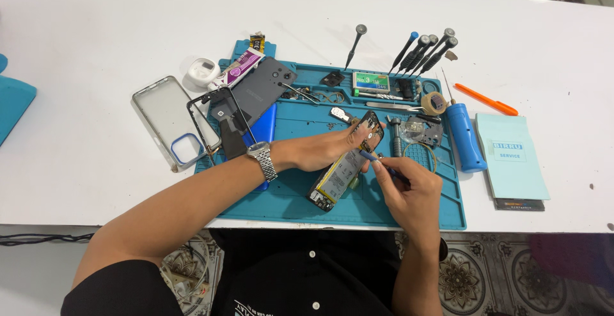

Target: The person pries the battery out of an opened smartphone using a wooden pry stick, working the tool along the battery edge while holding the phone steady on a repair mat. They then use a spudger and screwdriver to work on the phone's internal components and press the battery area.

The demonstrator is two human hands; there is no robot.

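Centrally, left hand (326,150) steadying opened phone (345,165), right hand (409,188) gripping screwdriver (377,161)

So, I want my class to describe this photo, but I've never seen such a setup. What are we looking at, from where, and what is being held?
The one picture comes from a camera worn on a person's head, looking down at their own two bare hands. They work over a teal repair mat on a white table. The left hand, with a wristwatch, steadies an opened smartphone whose insides show. The right hand holds a thin blue-handled tool against it. Around lie a clear phone case, a grey back cover, precision screwdrivers, a blue electric screwdriver and an orange tool.
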